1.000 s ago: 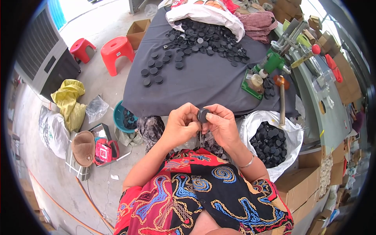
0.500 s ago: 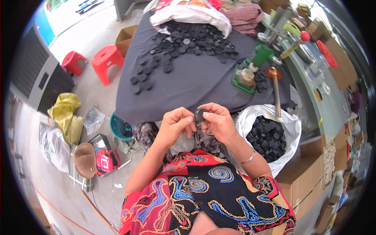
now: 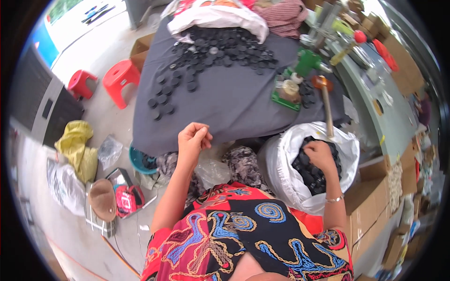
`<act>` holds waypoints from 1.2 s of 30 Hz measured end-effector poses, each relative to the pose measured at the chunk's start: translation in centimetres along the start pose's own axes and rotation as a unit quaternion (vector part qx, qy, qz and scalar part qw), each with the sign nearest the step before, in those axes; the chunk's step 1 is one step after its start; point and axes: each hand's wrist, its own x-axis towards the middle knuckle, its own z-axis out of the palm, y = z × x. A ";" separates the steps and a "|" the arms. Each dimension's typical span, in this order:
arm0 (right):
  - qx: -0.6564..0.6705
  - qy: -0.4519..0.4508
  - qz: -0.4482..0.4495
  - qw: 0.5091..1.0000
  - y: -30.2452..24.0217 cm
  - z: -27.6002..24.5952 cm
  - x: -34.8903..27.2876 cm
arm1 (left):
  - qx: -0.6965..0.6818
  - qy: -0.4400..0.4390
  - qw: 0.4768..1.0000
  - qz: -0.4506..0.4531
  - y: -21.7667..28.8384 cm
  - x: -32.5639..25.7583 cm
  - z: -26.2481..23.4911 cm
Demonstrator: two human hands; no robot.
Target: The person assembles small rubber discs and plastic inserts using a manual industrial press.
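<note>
Small black round caps (image 3: 313,169) heaped inside white sack (image 3: 286,164).

The table is covered by a dark grey cloth (image 3: 234,100). Black round caps (image 3: 220,49) lie scattered on it. A green tray (image 3: 286,93) sits at its right edge.

A big white woven sack (image 3: 286,178) stands at the lower right of the centre, with its mouth rolled open; it is full of round black caps (image 3: 311,171), and the right hand (image 3: 320,154) is inside it, on the caps. A second white sack (image 3: 220,18) lies at the top centre, open toward more black caps on the grey cloth. Brown cardboard boxes (image 3: 370,210) stand at the lower right, just beside the first sack. One open cardboard box (image 3: 140,51) is at the upper left, behind the red stool. A yellow bag (image 3: 77,147) and clear plastic bags (image 3: 108,151) lie on the floor at the left.
</note>
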 end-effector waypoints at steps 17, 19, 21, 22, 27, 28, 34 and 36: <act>0.241 0.479 -0.225 0.814 -6.2 -14.6 13.1 | 0.635 0.288 0.681 0.223 -0.6 5.9 -11.9; 0.254 0.510 -0.254 0.782 -7.0 -17.1 14.6 | 0.642 0.281 0.674 0.235 -0.9 6.5 -11.7; 0.262 0.539 -0.334 0.727 -8.9 -19.2 16.9 | 0.651 0.280 0.663 0.241 -1.2 6.6 -12.2; 0.269 0.550 -0.376 0.696 -9.8 -19.9 18.1 | 0.654 0.283 0.660 0.239 -1.2 6.3 -12.4; 0.274 0.553 -0.386 0.686 -10.8 -22.1 20.6 | 0.614 0.319 0.695 0.195 -0.8 6.0 -11.5; 0.291 0.480 -0.317 0.764 -10.2 -22.4 20.6 | 0.619 0.317 0.687 0.209 -0.9 6.0 -11.9; 0.373 0.384 -0.186 0.824 -12.5 -23.7 19.8 | 0.493 0.326 0.764 0.256 0.1 6.4 -8.6; 0.321 0.391 -0.165 0.847 -12.7 -23.8 19.9 | 0.399 0.251 0.836 0.280 0.9 6.5 -3.9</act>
